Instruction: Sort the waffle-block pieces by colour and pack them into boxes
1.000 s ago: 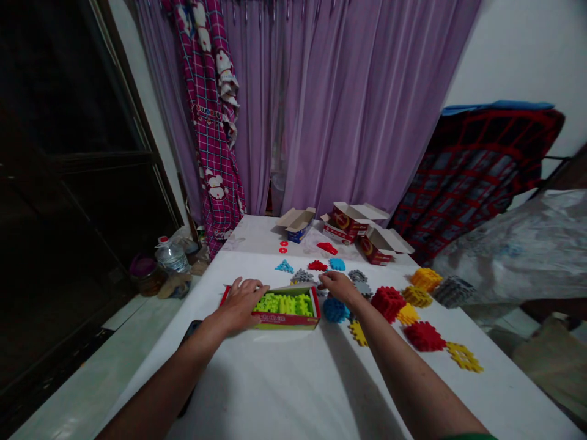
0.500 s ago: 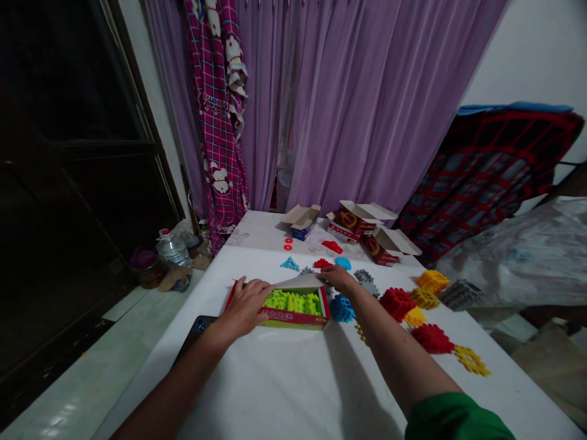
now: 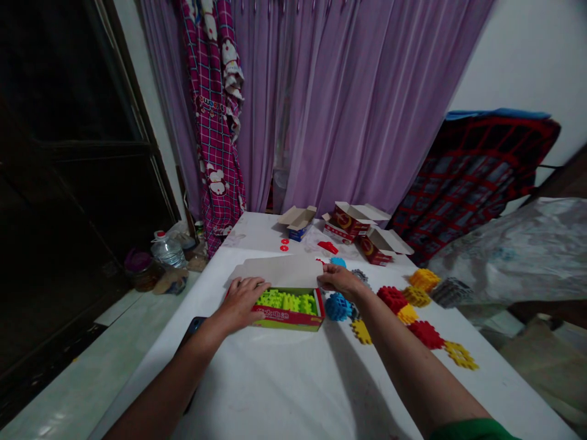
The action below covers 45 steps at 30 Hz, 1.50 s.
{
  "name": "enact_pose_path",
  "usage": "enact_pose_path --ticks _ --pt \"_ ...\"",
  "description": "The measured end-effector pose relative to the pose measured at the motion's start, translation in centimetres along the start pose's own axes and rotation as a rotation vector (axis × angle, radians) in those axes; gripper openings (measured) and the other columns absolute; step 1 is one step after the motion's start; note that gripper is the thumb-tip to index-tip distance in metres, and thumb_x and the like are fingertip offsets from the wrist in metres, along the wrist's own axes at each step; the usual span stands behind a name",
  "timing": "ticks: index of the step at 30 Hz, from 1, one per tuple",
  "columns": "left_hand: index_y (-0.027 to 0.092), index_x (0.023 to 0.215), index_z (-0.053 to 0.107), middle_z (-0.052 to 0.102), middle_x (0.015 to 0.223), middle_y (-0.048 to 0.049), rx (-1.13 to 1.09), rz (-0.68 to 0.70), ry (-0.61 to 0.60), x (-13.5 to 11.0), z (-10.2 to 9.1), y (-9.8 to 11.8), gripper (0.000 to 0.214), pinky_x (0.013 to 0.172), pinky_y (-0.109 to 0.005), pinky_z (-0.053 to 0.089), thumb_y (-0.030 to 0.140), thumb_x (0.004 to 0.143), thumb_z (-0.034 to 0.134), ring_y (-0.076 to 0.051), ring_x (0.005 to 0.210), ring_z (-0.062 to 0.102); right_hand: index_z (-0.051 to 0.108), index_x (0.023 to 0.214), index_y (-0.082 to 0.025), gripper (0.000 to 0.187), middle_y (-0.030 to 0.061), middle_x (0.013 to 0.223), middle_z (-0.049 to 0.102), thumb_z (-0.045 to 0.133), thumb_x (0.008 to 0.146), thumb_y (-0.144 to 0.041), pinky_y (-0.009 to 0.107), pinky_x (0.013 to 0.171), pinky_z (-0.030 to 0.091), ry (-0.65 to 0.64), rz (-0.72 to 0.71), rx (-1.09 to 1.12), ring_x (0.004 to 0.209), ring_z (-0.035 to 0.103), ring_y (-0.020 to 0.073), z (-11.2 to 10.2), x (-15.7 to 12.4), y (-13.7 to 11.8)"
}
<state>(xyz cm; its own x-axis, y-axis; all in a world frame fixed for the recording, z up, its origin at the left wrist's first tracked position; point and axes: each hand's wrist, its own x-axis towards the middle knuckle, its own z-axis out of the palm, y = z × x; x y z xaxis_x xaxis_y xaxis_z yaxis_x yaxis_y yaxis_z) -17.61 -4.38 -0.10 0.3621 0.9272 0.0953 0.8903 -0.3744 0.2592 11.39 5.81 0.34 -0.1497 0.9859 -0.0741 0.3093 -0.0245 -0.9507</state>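
A red and green cardboard box (image 3: 293,321) lies lengthwise before me, filled with lime-green interlocking plastic pieces (image 3: 290,301). Its pale lid flap (image 3: 280,271) stands up along the far side. My left hand (image 3: 242,304) is clasped over the box's left end, thumb along the front wall. At the lid's right end, my right hand (image 3: 337,279) pinches the flap's edge, fingers closed. Just right of the box sit a blue gear-shaped block (image 3: 338,307) and a yellow gear piece (image 3: 362,332). The raised flap hides some pieces behind it.
Red gear blocks (image 3: 425,334), yellow gear stacks (image 3: 424,279) and a grey stack (image 3: 452,293) stand on the table's right side. Open red boxes (image 3: 351,221) and a blue box (image 3: 299,232) are at the back. A phone (image 3: 195,326) lies beneath my left forearm.
The lid flap has come up, raised by my right hand, and now covers the light-blue and grey pieces behind it. My left hand stays on the box. The view has shifted slightly.
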Motion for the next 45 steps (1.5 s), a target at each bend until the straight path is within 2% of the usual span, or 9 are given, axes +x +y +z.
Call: enact_pose_path --ticks 10,16,19,21,24,27,31,36,45 --pt "0.027 0.139 0.045 0.042 0.149 -0.0104 0.032 -0.02 0.018 -0.8 0.2 0.2 0.062 0.117 -0.054 0.009 0.03 0.08 0.064 -0.027 0.139 0.034 0.055 0.082 -0.021 0.022 0.0 0.07 0.069 0.064 0.066 -0.034 0.032 0.064 0.053 0.02 -0.101 0.125 0.066 0.066 0.018 1.1 -2.1 1.8" --pt "0.028 0.137 0.047 0.046 0.146 -0.0096 0.05 0.002 0.128 -2.7 0.8 -0.1 0.059 0.118 -0.052 0.009 0.033 0.081 0.066 -0.027 0.139 0.036 0.06 0.095 -0.021 0.037 0.0052 0.089 0.073 0.063 0.067 -0.045 0.035 0.069 0.053 0.034 -0.183 0.086 0.08 0.068 0.0223 0.9 -3.4 2.8" --pt "0.025 0.141 0.041 0.039 0.151 -0.0127 0.042 -0.107 0.226 -3.4 1.1 -1.4 0.069 0.118 -0.051 0.013 0.035 0.078 0.069 -0.029 0.142 0.031 0.059 0.096 -0.021 0.037 0.0052 0.089 0.073 0.06 0.068 -0.046 0.035 0.068 0.054 0.049 -0.2 0.058 0.079 0.068 0.022 0.9 -3.6 3.3" --pt "0.023 0.148 0.028 0.029 0.156 -0.0163 0.009 -0.212 0.273 -3.4 1.1 -2.7 0.087 0.116 -0.053 0.017 0.038 0.074 0.072 -0.033 0.144 0.025 0.059 0.097 -0.021 0.037 0.0053 0.088 0.073 0.059 0.069 -0.044 0.035 0.068 0.054 0.057 -0.216 0.053 0.079 0.068 0.022 1.0 -3.6 3.5" --pt "0.021 0.153 0.003 0.015 0.159 -0.021 -0.091 -0.273 0.222 -2.7 0.9 -5.1 0.117 0.115 -0.055 0.02 0.042 0.066 0.077 -0.037 0.147 0.015 0.059 0.098 -0.021 0.035 0.0055 0.088 0.073 0.055 0.072 -0.044 0.035 0.068 0.053 0.093 -0.258 -0.011 0.078 0.068 0.0223 1.2 -3.8 3.6" --pt "0.02 0.153 -0.008 0.014 0.159 -0.0219 -0.215 -0.225 0.108 -1.7 0.4 -6.8 0.129 0.116 -0.054 0.021 0.042 0.061 0.08 -0.037 0.147 0.013 0.06 0.094 -0.022 0.028 0.0043 0.084 0.073 0.052 0.076 -0.042 0.034 0.068 0.051 0.146 -0.302 -0.15 0.078 0.068 0.0227 1.2 -4.2 3.6" --pt "0.021 0.154 -0.006 0.025 0.156 -0.0209 -0.348 -0.171 0.12 -1.0 0.1 -7.3 0.127 0.115 -0.051 0.026 0.035 0.062 0.08 -0.033 0.144 0.026 0.061 0.09 -0.025 0.021 0.0018 0.076 0.072 0.048 0.081 -0.039 0.032 0.066 0.047 0.251 -0.302 -0.415 0.074 0.067 0.0229 1.3 -5.0 3.4" --pt "0.021 0.154 0.001 0.04 0.149 -0.0175 -0.386 -0.21 0.192 -1.1 0.6 -6.5 0.119 0.115 -0.047 0.029 0.029 0.064 0.078 -0.03 0.137 0.04 0.06 0.09 -0.025 0.019 0.004 0.074 0.071 0.046 0.084 -0.035 0.028 0.059 0.041 0.316 -0.239 -0.695 0.071 0.067 0.0233 1.8 -5.9 2.5" --pt "0.02 0.154 0.004 0.027 0.155 -0.0179 -0.38 -0.119 0.085 -0.6 -0.7 -7.1 0.121 0.117 -0.046 0.026 0.037 0.062 0.08 -0.031 0.144 0.026 0.054 0.129 -0.022 0.043 0.009 0.088 0.074 0.033 0.092 -0.027 0.031 0.061 0.044 0.207 -0.268 -0.782 0.076 0.07 0.0267 3.4 -8.2 1.4"
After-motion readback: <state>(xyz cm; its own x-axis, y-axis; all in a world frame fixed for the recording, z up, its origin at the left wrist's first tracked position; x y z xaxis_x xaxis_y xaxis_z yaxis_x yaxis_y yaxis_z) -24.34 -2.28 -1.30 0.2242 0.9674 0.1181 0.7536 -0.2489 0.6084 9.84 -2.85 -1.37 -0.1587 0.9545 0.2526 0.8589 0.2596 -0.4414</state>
